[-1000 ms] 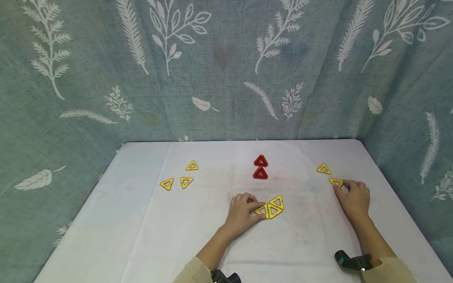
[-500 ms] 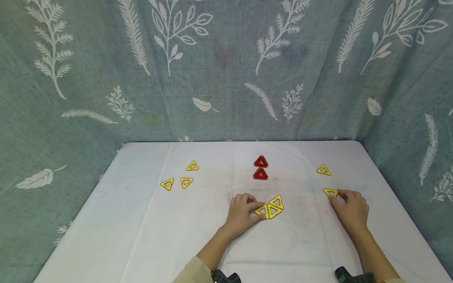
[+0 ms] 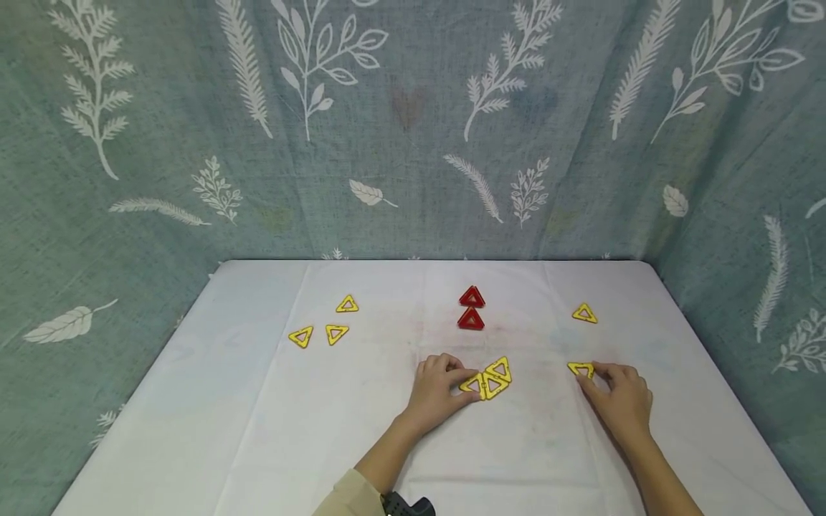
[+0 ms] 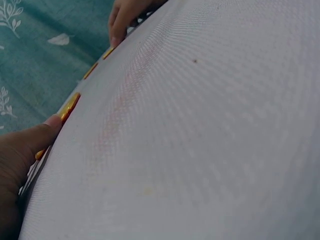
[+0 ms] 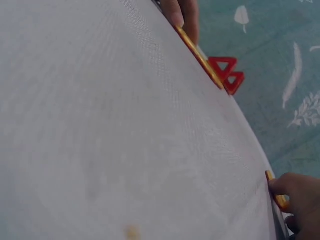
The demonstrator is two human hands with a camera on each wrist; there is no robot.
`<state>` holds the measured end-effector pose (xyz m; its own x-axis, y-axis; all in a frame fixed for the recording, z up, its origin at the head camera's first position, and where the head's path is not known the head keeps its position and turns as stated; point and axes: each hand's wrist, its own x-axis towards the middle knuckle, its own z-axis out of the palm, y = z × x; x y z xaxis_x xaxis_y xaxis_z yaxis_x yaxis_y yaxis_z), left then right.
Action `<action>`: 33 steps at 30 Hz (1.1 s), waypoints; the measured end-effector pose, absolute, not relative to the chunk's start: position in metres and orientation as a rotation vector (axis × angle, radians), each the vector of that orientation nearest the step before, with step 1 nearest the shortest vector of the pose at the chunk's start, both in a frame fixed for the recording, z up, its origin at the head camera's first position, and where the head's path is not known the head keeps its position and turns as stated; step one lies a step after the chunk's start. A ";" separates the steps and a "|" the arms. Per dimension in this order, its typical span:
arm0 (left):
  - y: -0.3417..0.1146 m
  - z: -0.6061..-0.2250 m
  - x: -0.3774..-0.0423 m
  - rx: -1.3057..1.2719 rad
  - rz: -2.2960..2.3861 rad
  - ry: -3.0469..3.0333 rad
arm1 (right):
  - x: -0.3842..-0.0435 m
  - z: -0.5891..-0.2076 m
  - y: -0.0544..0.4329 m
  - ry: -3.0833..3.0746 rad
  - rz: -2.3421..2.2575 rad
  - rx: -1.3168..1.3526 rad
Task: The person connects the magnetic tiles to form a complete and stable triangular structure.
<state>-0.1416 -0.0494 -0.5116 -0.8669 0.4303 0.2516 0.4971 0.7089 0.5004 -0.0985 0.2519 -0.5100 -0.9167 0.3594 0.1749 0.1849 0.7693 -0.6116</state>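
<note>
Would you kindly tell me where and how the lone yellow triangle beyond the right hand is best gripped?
I'd pinch the lone yellow triangle by its right corner, coming from the near right with the right hand once free: it lies flat and apart, leaving its outer edges exposed.

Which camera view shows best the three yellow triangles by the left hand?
The head view: the three yellow triangles show their outlines and openings, though the left hand covers part of one. Both wrist views show them nearly edge-on, as narrow strips.
</note>
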 end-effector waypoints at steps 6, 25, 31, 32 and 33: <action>-0.048 -0.514 -0.144 -0.774 -0.873 -2.794 | -0.092 -0.513 0.248 -2.718 0.851 -0.342; -0.046 -0.517 -0.146 -0.781 -0.884 -2.772 | -0.080 -0.515 0.195 -2.727 0.808 -0.007; -0.047 -0.515 -0.144 -0.761 -0.893 -2.777 | -0.080 -0.518 0.184 -2.706 0.824 0.075; -0.047 -0.515 -0.144 -0.757 -0.894 -2.773 | -0.080 -0.518 0.183 -2.700 0.821 0.089; -0.047 -0.516 -0.144 -0.751 -0.892 -2.769 | -0.081 -0.518 0.181 -2.693 0.819 0.106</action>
